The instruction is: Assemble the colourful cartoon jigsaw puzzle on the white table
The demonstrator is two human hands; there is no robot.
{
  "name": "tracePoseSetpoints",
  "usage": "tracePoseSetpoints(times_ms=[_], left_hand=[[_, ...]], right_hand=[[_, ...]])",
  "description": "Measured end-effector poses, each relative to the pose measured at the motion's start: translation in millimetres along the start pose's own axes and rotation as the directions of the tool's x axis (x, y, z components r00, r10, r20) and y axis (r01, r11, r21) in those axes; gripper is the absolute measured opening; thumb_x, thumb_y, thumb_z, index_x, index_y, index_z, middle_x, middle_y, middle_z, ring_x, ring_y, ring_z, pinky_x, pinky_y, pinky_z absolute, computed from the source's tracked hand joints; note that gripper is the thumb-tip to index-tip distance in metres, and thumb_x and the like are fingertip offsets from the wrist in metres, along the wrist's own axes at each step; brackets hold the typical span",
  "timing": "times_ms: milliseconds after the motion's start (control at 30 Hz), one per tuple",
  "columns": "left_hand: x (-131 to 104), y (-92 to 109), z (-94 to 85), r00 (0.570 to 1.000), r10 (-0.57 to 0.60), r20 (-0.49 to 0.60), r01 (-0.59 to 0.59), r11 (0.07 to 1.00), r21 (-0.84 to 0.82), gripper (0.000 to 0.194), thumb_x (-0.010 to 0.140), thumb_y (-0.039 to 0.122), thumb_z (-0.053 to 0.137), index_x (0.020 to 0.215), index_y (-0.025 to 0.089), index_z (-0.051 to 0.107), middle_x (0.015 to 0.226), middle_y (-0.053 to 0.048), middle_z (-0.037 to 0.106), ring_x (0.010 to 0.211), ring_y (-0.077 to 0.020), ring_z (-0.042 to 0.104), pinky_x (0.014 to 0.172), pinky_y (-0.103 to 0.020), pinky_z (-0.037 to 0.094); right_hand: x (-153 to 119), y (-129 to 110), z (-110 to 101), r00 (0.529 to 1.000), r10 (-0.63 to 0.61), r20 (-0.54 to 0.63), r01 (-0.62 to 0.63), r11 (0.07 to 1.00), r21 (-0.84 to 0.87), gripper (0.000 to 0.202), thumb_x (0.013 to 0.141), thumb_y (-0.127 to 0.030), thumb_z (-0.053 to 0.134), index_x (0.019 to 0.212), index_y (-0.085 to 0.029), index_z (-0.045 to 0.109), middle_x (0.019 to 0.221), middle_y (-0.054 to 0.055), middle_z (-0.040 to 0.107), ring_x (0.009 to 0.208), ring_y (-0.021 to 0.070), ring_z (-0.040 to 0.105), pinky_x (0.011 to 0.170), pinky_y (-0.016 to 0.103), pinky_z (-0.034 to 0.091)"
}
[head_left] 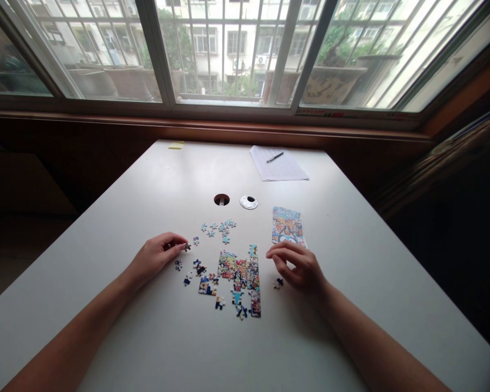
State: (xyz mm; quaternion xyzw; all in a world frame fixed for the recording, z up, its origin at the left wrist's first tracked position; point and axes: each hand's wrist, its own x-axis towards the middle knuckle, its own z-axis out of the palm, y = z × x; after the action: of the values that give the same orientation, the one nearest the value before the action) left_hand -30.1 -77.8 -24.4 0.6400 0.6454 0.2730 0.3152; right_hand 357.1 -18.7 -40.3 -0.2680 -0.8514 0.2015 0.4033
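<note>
Between thumb and fingers, my left hand (163, 251) pinches a small puzzle piece (187, 247) at the left of the loose pieces. My right hand (296, 264) hovers right of the partly joined jigsaw puzzle (243, 269), fingers bent and apart, with nothing seen in them. Just below it lies a dark and white loose piece (278, 283). Light blue pieces (224, 227) are scattered above the joined part. Dark pieces (199, 268) lie to its left, beside a small joined block (207, 286). Behind my right hand is the colourful picture sheet (287, 224), its lower edge partly covered.
A white table (126, 332) carries everything. Beyond the puzzle are a round cable hole (221, 200) and its metal cover (249, 202). Paper sheets (277, 166) with a pen (275, 157) lie near the far edge, a yellow sticky note (176, 145) at the far left. Barred windows stand behind.
</note>
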Motion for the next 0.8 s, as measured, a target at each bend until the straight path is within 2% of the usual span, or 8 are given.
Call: tracePoseSetpoints(times_ms=[800], left_hand=[[-0.7,-8.7,-4.4,0.996,0.066,-0.062,-0.058,0.992,0.116,0.028,0.093,0.046,0.057,0.105,0.025,0.072,0.103,-0.004,0.074,0.090,-0.0217,0.067,0.075,-0.030,0.051]], right_hand=[[0.1,-0.3,-0.8,1.000,0.007,0.004,-0.007,1.000,-0.002,0.018,0.090,-0.011,0.057,0.094,-0.022,0.070,0.092,0.007,0.071,0.077,0.0181,0.066,0.073,0.034,0.057]])
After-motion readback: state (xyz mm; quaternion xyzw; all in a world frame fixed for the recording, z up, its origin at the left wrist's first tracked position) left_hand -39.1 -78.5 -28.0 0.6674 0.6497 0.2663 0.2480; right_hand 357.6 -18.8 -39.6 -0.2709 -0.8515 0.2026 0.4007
